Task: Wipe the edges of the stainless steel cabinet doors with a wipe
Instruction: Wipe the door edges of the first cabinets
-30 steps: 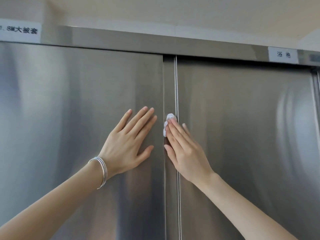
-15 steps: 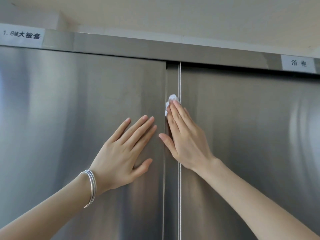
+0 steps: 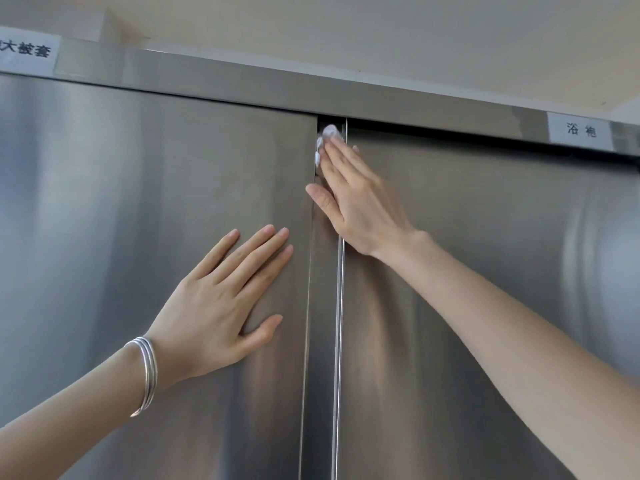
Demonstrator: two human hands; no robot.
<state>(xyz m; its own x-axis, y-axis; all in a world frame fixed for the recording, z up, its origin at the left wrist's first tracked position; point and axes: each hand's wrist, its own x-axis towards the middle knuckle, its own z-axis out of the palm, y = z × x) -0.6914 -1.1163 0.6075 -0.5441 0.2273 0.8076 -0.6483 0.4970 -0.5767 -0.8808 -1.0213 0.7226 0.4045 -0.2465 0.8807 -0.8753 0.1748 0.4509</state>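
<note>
nearest, at the left wrist: silver bangles (image 3: 147, 374). just beyond, left hand (image 3: 221, 303) laid flat on the left door (image 3: 104, 220), fingers straight and slightly spread, thumb out, gripping nothing, only bracing the panel near its inner edge. between the two doors, a narrow vertical strip (image 3: 322, 341). higher and farther up that strip, right hand (image 3: 360, 202), fingers straight and together, thumb resting over the left door's edge, fingertips pressing a small bunched white wipe (image 3: 325, 136) onto the strip; pressed, not pinched. wipe at the very top of the strip, just under the top rail (image 3: 242, 81), partly hidden beneath the fingertips. farthest: on the rail a left label (image 3: 26, 51) and a right label (image 3: 580, 129), then pale wall above.

probably the top end of a stroke along the middle edges; outer and lower edges out of view, so no telling how much left. risks from here: wipe held only by flat pressure, so likely to slip out and drop on easing off or reversing; fingertips apt to jam against the rail or in the dark gap beneath it; thin sheet-metal edge under the thumb, possibly sharp; too much lean from the bracing hand and perhaps a sliding or flexing door, with smudges on the polished steel.
</note>
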